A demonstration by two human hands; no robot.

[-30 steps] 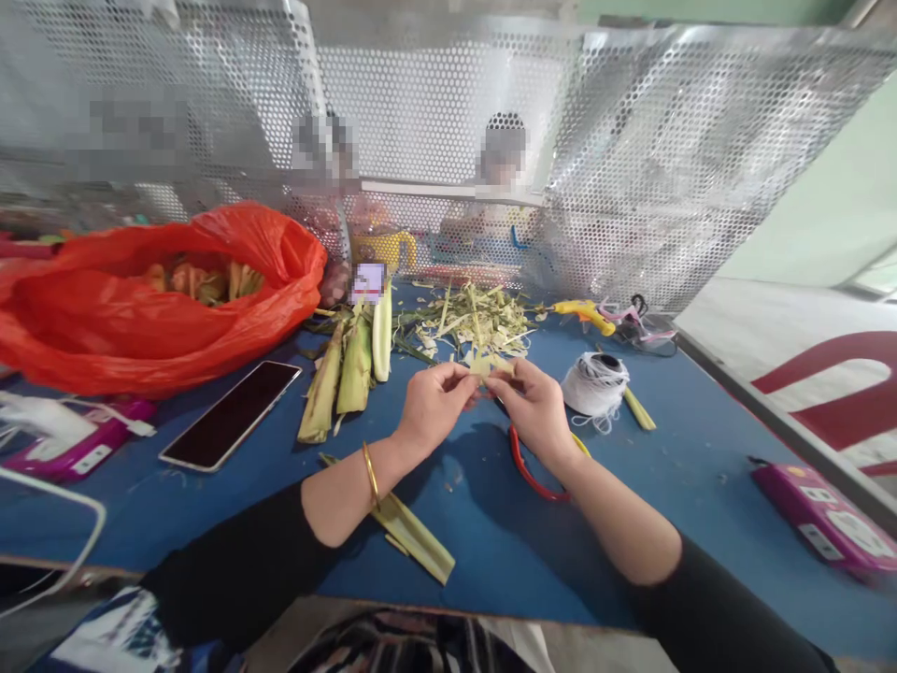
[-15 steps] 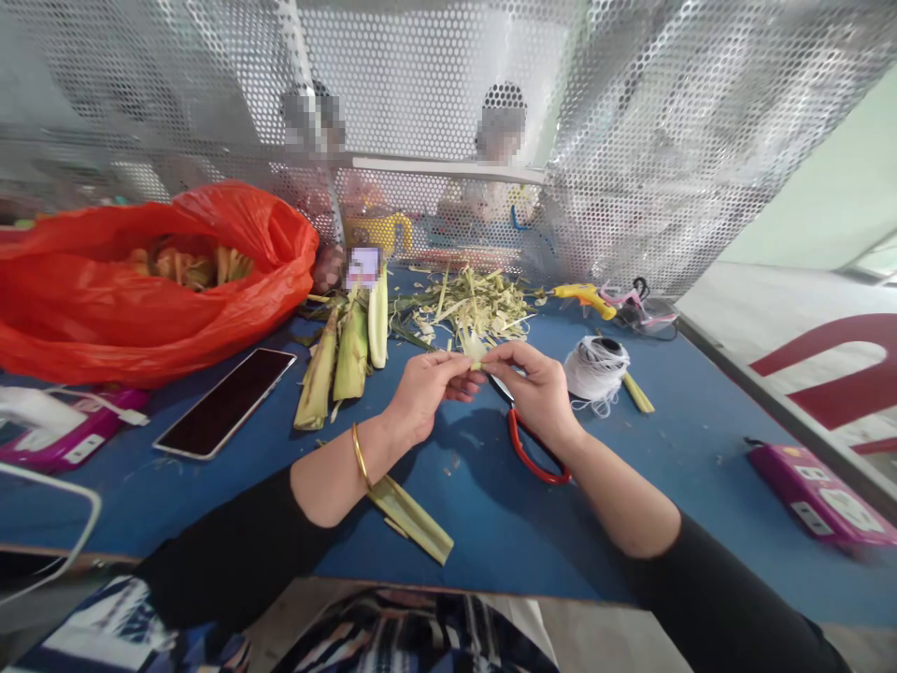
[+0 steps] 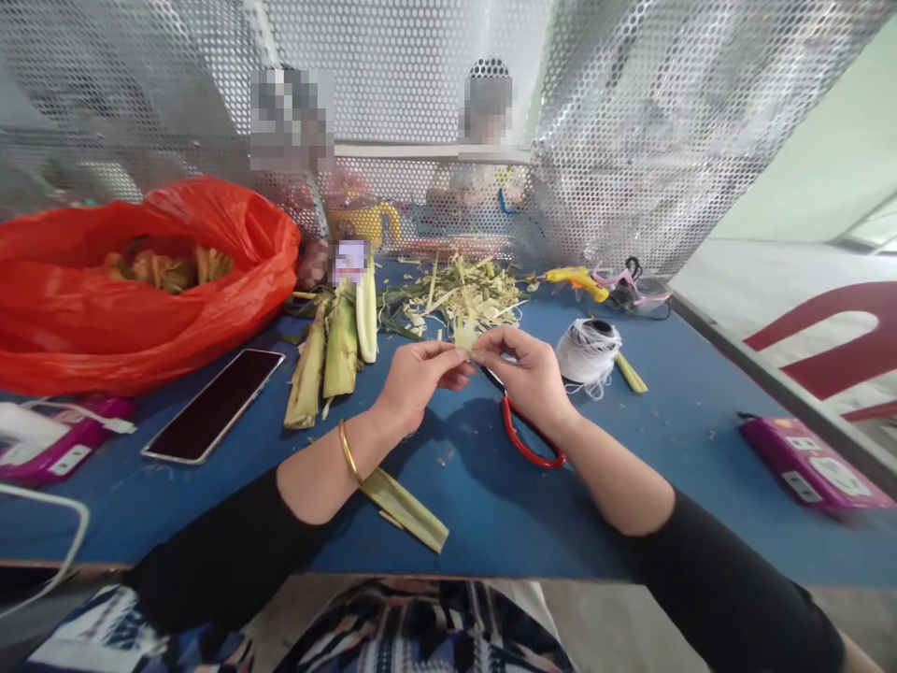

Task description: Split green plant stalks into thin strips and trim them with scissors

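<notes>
My left hand (image 3: 415, 381) and my right hand (image 3: 527, 376) meet above the blue table (image 3: 462, 486), both pinching one small pale piece of corn husk (image 3: 463, 337) between their fingertips. A gold bangle (image 3: 348, 451) circles my left wrist. Under my right hand lie red-handled scissors (image 3: 527, 441). A flat strip of husk (image 3: 405, 497) lies beneath my left forearm.
An orange plastic bag (image 3: 140, 280) of husks sits at the left, a phone (image 3: 214, 404) beside it. Corn ears (image 3: 339, 348), a heap of husk scraps (image 3: 463, 297), a spool of white thread (image 3: 587, 348), a yellow glue gun (image 3: 573, 279) and pink boxes (image 3: 804, 465) lie around. Perforated metal screens (image 3: 631, 140) wall the table; people sit behind.
Both hands have stayed together on the husk piece, working it with small finger movements. The view has tilted slightly down and to the right; nothing on the table has moved.
</notes>
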